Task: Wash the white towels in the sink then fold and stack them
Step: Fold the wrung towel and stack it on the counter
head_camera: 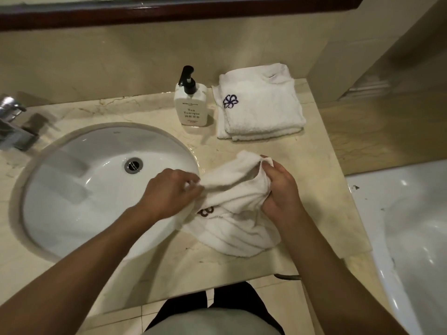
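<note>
Your left hand (174, 189) and right hand (278, 187) each pinch the loose towel (237, 213), bunched on the counter (242, 262) at the sink's (72, 213) 3 o'clock. It looks soft, limp, probably damp-heavy; grip corners, not the middle. I count one loose towel, plus what seems two folded towels (261, 110) at 12 o'clock.

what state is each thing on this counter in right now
loose towel: crumpled, unfolded, on the counter beside the sink
folded towels: folded and stacked near the wall
sink: no towel in it, no water standing
soap bottle: upright
faucet: no water running
left hand: pinching the loose towel's edge
right hand: gripping the loose towel
</note>
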Demonstrator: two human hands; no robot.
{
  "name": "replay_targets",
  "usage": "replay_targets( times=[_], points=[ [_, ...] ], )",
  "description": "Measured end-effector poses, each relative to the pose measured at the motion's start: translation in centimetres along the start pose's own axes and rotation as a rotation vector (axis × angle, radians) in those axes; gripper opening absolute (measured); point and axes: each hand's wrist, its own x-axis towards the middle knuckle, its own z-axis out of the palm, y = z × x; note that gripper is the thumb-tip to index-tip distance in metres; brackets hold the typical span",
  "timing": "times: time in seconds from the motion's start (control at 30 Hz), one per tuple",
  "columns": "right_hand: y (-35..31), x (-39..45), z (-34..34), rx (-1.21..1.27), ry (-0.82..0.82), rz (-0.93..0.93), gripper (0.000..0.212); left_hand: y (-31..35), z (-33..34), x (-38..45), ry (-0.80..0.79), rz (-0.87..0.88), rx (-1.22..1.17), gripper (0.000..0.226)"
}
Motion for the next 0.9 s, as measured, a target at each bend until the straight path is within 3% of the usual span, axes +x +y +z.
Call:
replay_targets(
  times=[0.07, 0.13, 0.23, 0.3, 0.37, 0.43, 0.5, 0.53, 0.63, 0.7, 0.8, 0.83, 0.9],
  points=[
    [-0.7, 0.0, -0.3, 0.262, -0.091, 0.216, 0.018, 0.0, -1.7, -0.1, 0.027, -0.099, -0.48, 0.023],
    [-0.8, -0.3, -0.3, 0.367, -0.157, 0.337, 0.023, 0.7, -3.2, -0.4, -0.01, -0.214, -0.902, 0.022],
    [0.4, -0.8, 0.2, 0.177, -0.317, 0.273, 0.011, 2.4, -4.7, -1.1, -0.12, -0.281, -1.298, 0.015],
    [1.5, -0.8, 0.2, -0.15, -0.284, 0.078, 0.03, 3.1, -5.4, -1.3, -0.198, -0.209, -1.367, 0.008],
    [1.8, -1.4, 0.0, -0.521, -0.268, -0.157, 0.051, 3.7, -6.0, -1.5, -0.22, -0.15, -1.401, 0.018],
    [2.0, -1.4, -0.3, -0.806, -0.383, -0.376, 0.066, 3.7, -6.5, -1.4, -0.227, -0.166, -1.419, 0.024],
    [1.9, -1.1, 0.0, -1.019, -0.526, -0.458, 0.079, 3.8, -6.9, -1.5, -0.3, -0.111, -1.37, 0.026],
    [1.7, -0.5, 0.4, -1.103, -0.572, -0.474, 0.076, 4.0, -7.2, -1.5, -0.341, -0.055, -1.286, 0.027],
    [0.5, 0.5, 1.7, -1.361, -0.622, -0.57, 0.041, 4.5, -8.3, -1.8, -0.342, 0.097, -0.93, 0.025],
    [0.4, 0.6, 1.6, -1.427, -0.553, -0.834, 0.029, 4.6, -9.1, -1.8, -0.267, 0.128, -0.786, 0.022],
    [1.2, -0.6, 0.7, -1.319, -0.364, -1.204, 0.023, 3.7, -9.4, -1.6, -0.234, 0.064, -0.702, 0.015],
    [1.5, -1.0, 0.3, -1.276, -0.314, -1.232, 0.02, 3.2, -9.2, -1.5, -0.243, 0.024, -0.668, 0.005],
    [1.6, -1.2, -0.2, -1.199, -0.295, -1.085, 0.018, 2.0, -8.0, -1.2, -0.186, 0.002, -0.494, 0.016]
  ],
)
